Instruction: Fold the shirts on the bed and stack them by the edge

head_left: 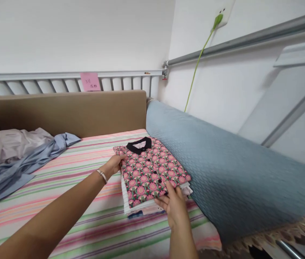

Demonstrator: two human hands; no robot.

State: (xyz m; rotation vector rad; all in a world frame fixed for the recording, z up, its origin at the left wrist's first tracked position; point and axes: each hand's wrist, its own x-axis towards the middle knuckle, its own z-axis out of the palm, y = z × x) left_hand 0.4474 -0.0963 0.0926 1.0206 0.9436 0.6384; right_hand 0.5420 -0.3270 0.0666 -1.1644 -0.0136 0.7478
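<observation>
A folded pink floral shirt [149,169] with a black collar and dark buttons lies on top of a stack of folded clothes [126,201], whose white and blue edges show beneath it. At the shirt's left edge, my left hand [114,164] grips the cloth, thumb on top and the other fingers partly hidden. My right hand [172,203] holds the front edge near the right corner, its thumb above the fabric and fingers at the edge below. Under the stack is a striped sheet [93,201].
Loose grey-white and blue garments [44,154] lie crumpled at the left. A brown headboard [63,113] and a radiator [55,85] with a pink note [90,82] stand behind. A blue quilted cushion or roll [217,169] borders the right side; a green cord [197,61] hangs above it.
</observation>
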